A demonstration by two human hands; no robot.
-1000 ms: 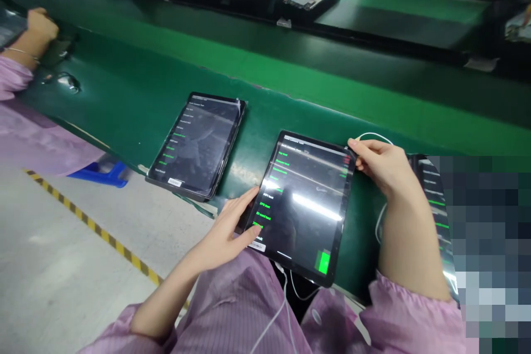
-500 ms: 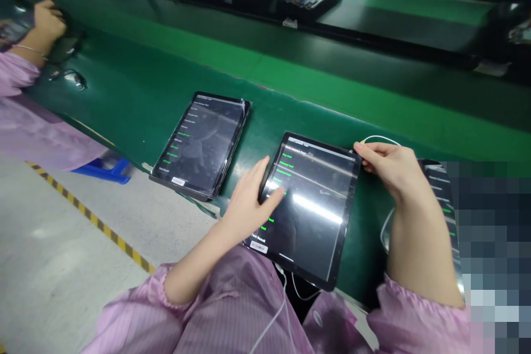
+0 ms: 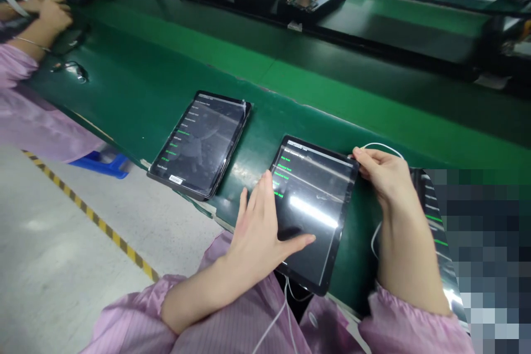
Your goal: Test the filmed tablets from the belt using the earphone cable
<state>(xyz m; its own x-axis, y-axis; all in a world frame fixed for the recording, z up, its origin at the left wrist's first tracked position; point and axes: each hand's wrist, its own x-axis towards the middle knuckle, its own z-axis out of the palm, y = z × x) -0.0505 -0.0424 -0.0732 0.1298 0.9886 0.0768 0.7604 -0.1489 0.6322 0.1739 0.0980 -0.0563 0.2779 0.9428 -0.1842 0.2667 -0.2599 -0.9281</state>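
A black tablet point(image 3: 307, 188) with green and white test lines on its lit screen lies at the bench's front edge. Over its lower left part my left hand point(image 3: 261, 227) is spread, thumb reaching across the screen; whether it touches the glass I cannot tell. At the tablet's top right corner, my right hand point(image 3: 379, 168) pinches the end of a white cable point(image 3: 385, 146), whose tip is hidden by the fingers. To the left lies a second tablet point(image 3: 203, 144), showing a similar list, on what looks like another dark slab.
Part of another lit tablet point(image 3: 435, 215) shows beyond my right forearm. White cords point(image 3: 276, 321) hang below the front edge. Several devices in black holders point(image 3: 315, 0) stand on the raised shelf. At far left are a co-worker's hands point(image 3: 52, 11) and a short dark cable point(image 3: 74, 69).
My left hand has moved down and right over the tablet, its thumb swinging toward the screen's lower middle. My right hand stays at the corner with the cable.
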